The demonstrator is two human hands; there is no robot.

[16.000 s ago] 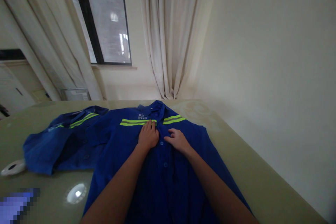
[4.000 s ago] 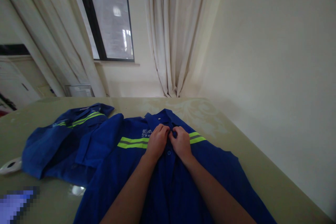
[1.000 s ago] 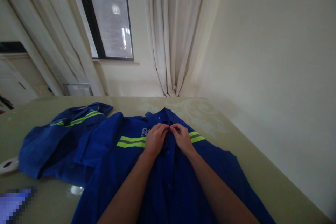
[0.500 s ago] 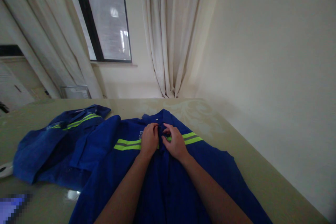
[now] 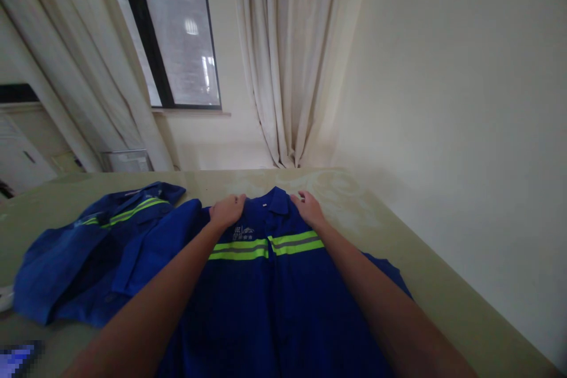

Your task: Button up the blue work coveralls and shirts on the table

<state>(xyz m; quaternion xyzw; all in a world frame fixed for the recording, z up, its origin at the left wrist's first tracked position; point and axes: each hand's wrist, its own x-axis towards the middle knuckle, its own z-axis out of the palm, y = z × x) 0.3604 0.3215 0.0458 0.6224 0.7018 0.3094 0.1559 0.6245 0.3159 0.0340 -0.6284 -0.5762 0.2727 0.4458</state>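
Observation:
A dark blue work jacket (image 5: 234, 301) lies front up on the table, its collar (image 5: 278, 201) at the far end. Yellow-green reflective bands cross its chest, and pale lettering shows above the band on the left. At the left shoulder edge, beside the collar, my left hand (image 5: 228, 211) is closed on the cloth. My right hand (image 5: 309, 209) grips the opposite shoulder edge, its thumb toward the collar and one finger slightly raised. Both forearms cover parts of the sleeves and sides.
Another blue garment (image 5: 57, 271) with reflective stripes lies bunched to the left. A blurred purple-blue object (image 5: 15, 360) and a white object (image 5: 6, 298) sit at the left. The table (image 5: 443, 289) meets a wall on the right; curtains (image 5: 296, 59) hang beyond.
My hands have moved apart and outward, from the front placket below the collar to the two shoulders. The front edges now lie together, and the chest bands and lettering are uncovered.

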